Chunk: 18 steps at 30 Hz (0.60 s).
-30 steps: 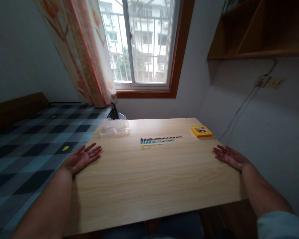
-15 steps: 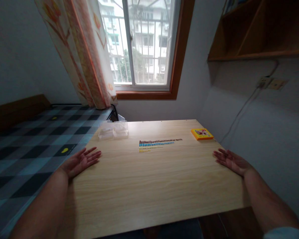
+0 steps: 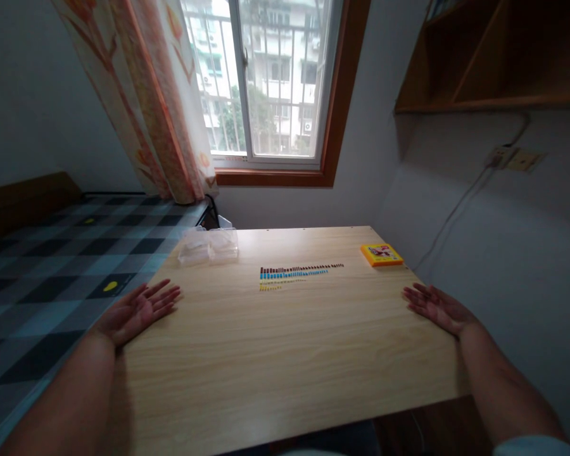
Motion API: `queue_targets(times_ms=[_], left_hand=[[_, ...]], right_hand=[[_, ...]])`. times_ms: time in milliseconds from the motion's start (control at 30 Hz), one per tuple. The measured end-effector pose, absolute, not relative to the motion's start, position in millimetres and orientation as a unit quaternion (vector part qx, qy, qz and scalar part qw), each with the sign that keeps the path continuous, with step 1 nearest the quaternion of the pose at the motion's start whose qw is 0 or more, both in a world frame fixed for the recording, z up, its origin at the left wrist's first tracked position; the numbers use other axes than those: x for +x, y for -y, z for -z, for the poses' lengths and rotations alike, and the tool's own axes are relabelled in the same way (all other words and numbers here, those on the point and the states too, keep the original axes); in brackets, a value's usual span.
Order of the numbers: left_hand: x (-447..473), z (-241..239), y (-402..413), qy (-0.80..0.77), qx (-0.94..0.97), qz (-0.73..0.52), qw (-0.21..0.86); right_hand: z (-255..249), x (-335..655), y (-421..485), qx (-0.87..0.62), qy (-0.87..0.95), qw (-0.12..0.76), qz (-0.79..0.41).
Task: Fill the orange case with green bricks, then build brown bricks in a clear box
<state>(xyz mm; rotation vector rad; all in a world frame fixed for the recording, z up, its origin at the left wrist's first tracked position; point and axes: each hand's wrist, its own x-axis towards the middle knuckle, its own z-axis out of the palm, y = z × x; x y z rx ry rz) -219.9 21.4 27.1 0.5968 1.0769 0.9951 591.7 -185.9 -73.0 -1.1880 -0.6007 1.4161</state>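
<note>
My left hand (image 3: 140,311) lies palm up at the left side of the wooden table (image 3: 285,354), fingers spread, holding nothing. At the right edge, my right hand (image 3: 437,308) rests the same way, also bare. Between and beyond them are small pieces laid out in rows: dark brown pieces (image 3: 299,268) at the back, blue pieces (image 3: 289,274) just in front, and short rows of tiny yellow pieces (image 3: 270,288) nearest me. Their exact kind is too small to make out. A yellow-orange flat box (image 3: 381,254) with a printed top sits beyond my right hand. Clear plastic containers (image 3: 208,246) stand beyond my left hand.
A bed with a checked cover (image 3: 76,253) adjoins the table on the left. Behind are a curtain (image 3: 156,107) and a barred window (image 3: 280,82). A wooden shelf (image 3: 479,101) hangs at upper right, above a wall socket (image 3: 515,158) with a cable.
The view has shifted slightly, so most things appear a little further left. Both hands stay open and palm up at the table's sides; the pieces keep their layout.
</note>
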Motion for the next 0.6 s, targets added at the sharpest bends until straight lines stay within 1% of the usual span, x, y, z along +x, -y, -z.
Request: queue_targets(times_ms=[200,400,600], left_hand=[[-224.0,-22.7,-23.0,-0.468,0.286,-0.442,0.71],[-225.7,-21.7,-22.0,-0.435,0.279,-0.426,0.742],[-217.6,-24.4,-15.0,-0.464,0.308,-0.435,0.708]], right_hand=[[73.9,593.0,185.9,-0.49,0.255,0.559,-0.618],[73.2,596.6,184.5,-0.473,0.259,0.548,-0.639],[73.2,597.5,185.1,-0.462,0.261,0.535,-0.658]])
